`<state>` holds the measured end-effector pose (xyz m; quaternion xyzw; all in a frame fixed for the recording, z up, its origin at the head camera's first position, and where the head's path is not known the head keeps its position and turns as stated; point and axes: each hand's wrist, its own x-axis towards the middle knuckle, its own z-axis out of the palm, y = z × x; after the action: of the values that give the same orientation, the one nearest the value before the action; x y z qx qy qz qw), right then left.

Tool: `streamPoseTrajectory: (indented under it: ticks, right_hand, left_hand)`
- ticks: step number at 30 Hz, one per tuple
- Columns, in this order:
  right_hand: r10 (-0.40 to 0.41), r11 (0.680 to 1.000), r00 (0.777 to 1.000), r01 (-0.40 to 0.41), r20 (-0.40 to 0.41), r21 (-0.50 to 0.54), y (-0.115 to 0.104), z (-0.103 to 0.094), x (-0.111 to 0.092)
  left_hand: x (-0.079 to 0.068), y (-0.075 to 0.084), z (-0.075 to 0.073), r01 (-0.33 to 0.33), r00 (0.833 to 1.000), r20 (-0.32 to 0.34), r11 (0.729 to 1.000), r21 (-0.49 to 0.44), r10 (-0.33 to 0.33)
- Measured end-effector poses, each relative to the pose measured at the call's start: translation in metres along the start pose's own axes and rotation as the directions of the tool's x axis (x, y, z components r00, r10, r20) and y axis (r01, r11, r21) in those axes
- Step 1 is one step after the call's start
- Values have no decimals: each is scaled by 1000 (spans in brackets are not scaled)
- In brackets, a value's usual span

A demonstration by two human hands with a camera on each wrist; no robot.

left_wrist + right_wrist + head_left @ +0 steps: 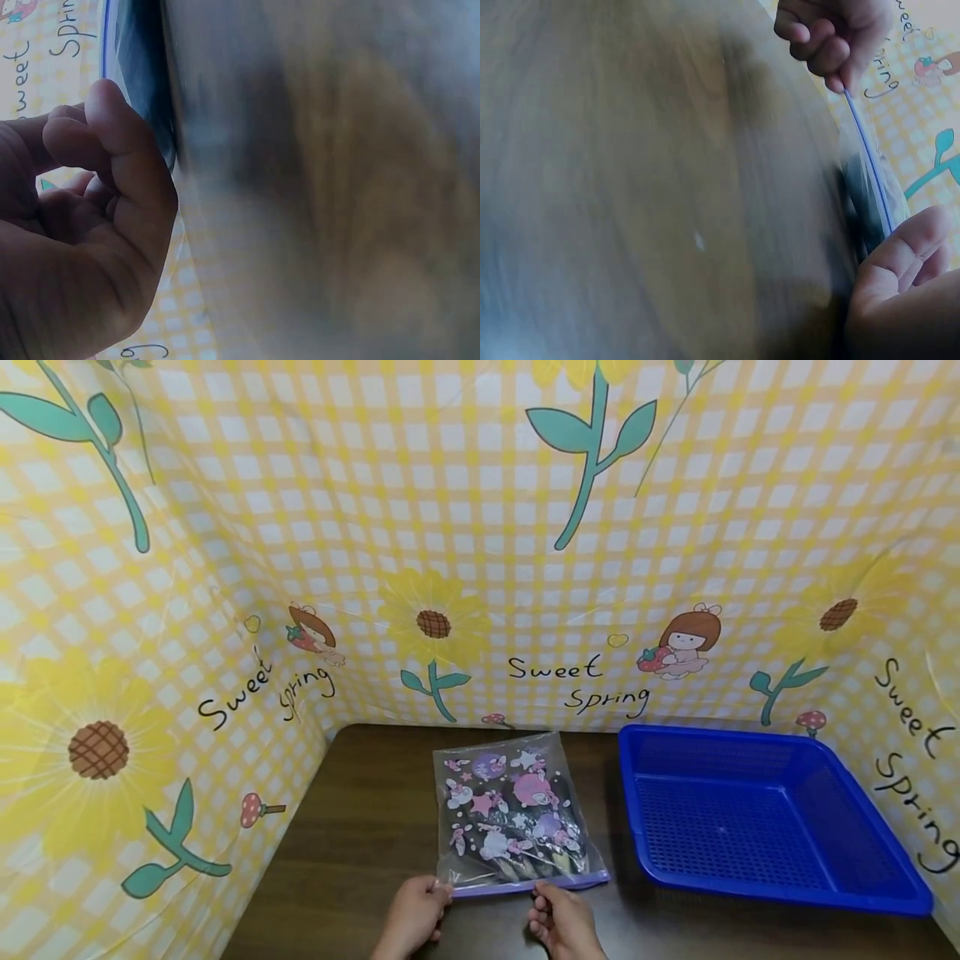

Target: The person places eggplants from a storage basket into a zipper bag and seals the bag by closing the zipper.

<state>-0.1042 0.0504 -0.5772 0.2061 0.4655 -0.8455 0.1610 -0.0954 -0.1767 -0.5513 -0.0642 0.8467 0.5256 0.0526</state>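
A clear zip bag (510,810) printed with pink, purple and white figures lies on the dark wooden table, its purple zip edge (495,888) towards me. Something dark shows inside, with a few pale and yellowish bits near the zip. My left hand (417,910) pinches the left end of the zip edge between thumb and fingers. Right of the edge's middle, my right hand (562,920) pinches the same strip. Both hands show along the strip in the right wrist view, the right hand (907,277) nearer and the left hand (836,34) farther.
A blue plastic basket (750,881) with a perforated bottom stands on the table to the right of the bag. Yellow checked cloth (480,543) with sunflowers and lettering hangs behind the table and on both sides. Brown tabletop (360,802) shows left of the bag.
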Motion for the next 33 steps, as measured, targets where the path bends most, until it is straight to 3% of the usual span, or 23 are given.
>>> streamPoseTrajectory:
  ticks: [11, 20, 28, 33]
  right_hand:
    - [-18, 1000, 1000, 18, -21, 4, -13, -24, 4]
    - [-85, 996, 990, 88, -108, 20, -29, -46, -2]
    - [-79, 997, 993, 77, -86, -15, -33, -53, -3]
    - [-49, 990, 999, 50, 12, -135, -35, -58, -3]
  left_hand:
    - [3, -5, -7, 40, 999, -8, 999, -4, -40]
    - [3, -7, -16, 24, 998, -52, 1000, 15, -23]
    - [3, -8, -14, 11, 999, -45, 999, 33, -9]
    - [2, -8, -15, 10, 999, -41, 994, 112, -6]
